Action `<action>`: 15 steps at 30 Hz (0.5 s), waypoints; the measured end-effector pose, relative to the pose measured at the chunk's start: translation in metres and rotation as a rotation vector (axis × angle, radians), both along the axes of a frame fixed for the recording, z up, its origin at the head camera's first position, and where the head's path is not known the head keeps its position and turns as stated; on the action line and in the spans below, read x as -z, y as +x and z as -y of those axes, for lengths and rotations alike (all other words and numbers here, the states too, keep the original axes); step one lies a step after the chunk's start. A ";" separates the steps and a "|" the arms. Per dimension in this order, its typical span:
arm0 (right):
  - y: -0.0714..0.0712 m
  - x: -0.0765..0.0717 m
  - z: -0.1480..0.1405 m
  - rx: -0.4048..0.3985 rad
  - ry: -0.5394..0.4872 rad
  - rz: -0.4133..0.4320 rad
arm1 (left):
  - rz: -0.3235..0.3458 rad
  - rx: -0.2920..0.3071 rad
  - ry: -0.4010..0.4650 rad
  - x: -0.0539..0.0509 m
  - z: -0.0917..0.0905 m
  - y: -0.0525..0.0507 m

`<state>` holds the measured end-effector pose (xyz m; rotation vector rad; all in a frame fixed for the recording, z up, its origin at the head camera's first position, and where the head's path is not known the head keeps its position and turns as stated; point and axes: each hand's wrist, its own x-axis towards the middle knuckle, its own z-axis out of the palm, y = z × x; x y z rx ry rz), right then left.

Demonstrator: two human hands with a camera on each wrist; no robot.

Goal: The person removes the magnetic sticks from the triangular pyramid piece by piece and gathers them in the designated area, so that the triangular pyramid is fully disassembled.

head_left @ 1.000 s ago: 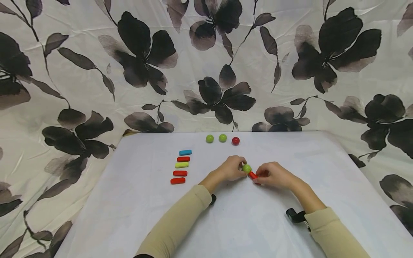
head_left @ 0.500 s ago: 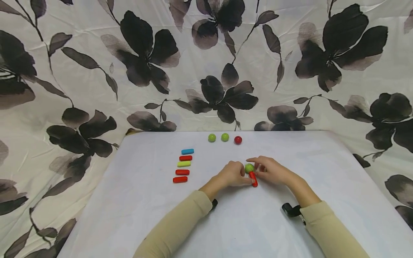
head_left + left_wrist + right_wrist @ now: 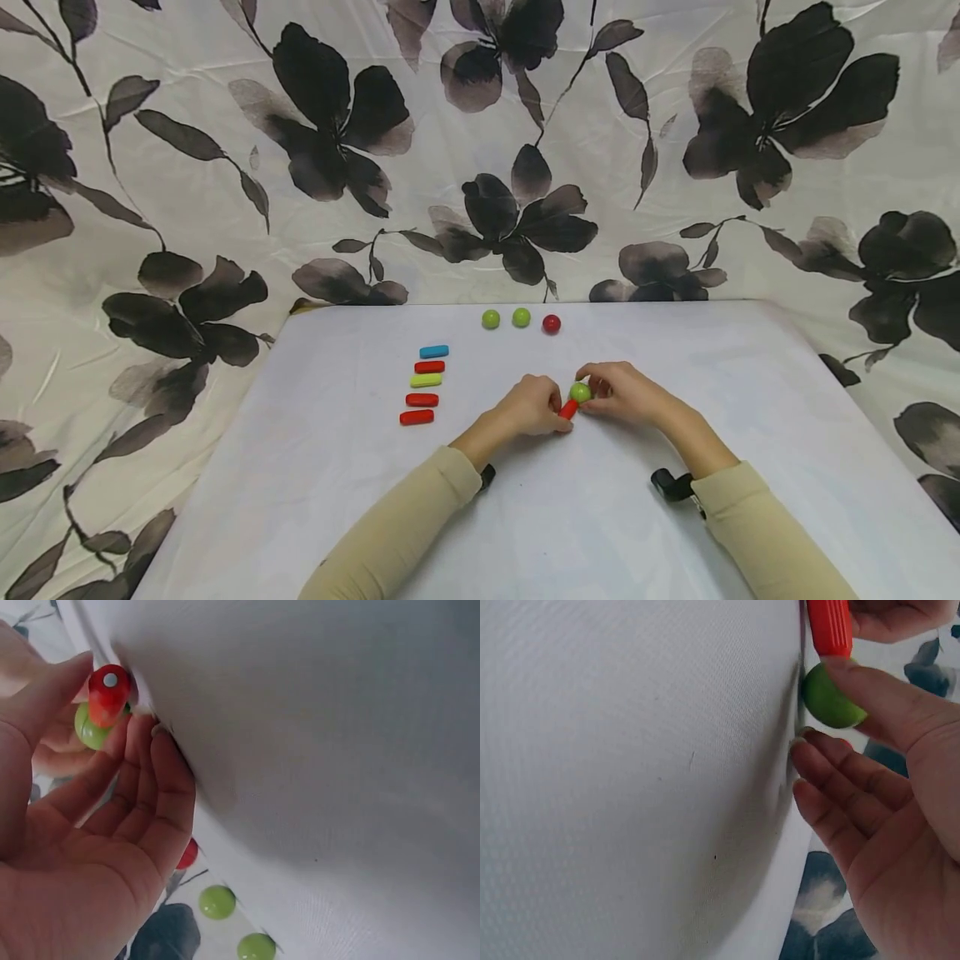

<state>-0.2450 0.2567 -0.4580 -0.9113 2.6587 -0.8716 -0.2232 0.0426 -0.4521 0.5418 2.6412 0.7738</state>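
Observation:
My left hand (image 3: 528,407) pinches a short red plastic stick (image 3: 568,409) between thumb and fingers. One end of that stick meets a green ball (image 3: 580,392), which my right hand (image 3: 622,390) grips with its thumb and fingertips. In the left wrist view, the red stick (image 3: 109,694) points its round end with a white dot at the camera, and the green ball (image 3: 90,729) is partly hidden behind it. The right wrist view has the ribbed red stick (image 3: 830,628) against the ball (image 3: 829,697), my thumb covering part of the joint.
On the white table (image 3: 337,500), a column of short sticks lies to the left: a blue one (image 3: 434,352), a yellow one (image 3: 426,380) and several red ones (image 3: 417,417). Two green balls (image 3: 521,317) and a red ball (image 3: 551,324) sit near the back edge. Floral cloth (image 3: 420,150) hangs behind.
The hands have swapped pieces: the left let go of the green ball and took the red stick, while the right passed from stick to ball. The stick now slants toward the left hand.

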 end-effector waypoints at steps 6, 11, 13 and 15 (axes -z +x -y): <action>-0.002 0.003 0.005 -0.047 0.018 0.022 | -0.025 0.002 -0.030 0.001 0.004 0.003; -0.002 0.004 0.003 -0.017 0.036 0.018 | -0.030 0.007 -0.013 -0.001 0.011 0.004; -0.004 0.004 0.000 0.009 0.039 0.011 | -0.016 0.006 0.009 -0.002 0.017 0.004; -0.004 0.003 -0.005 0.046 0.046 0.012 | 0.002 -0.005 0.039 -0.002 0.026 0.004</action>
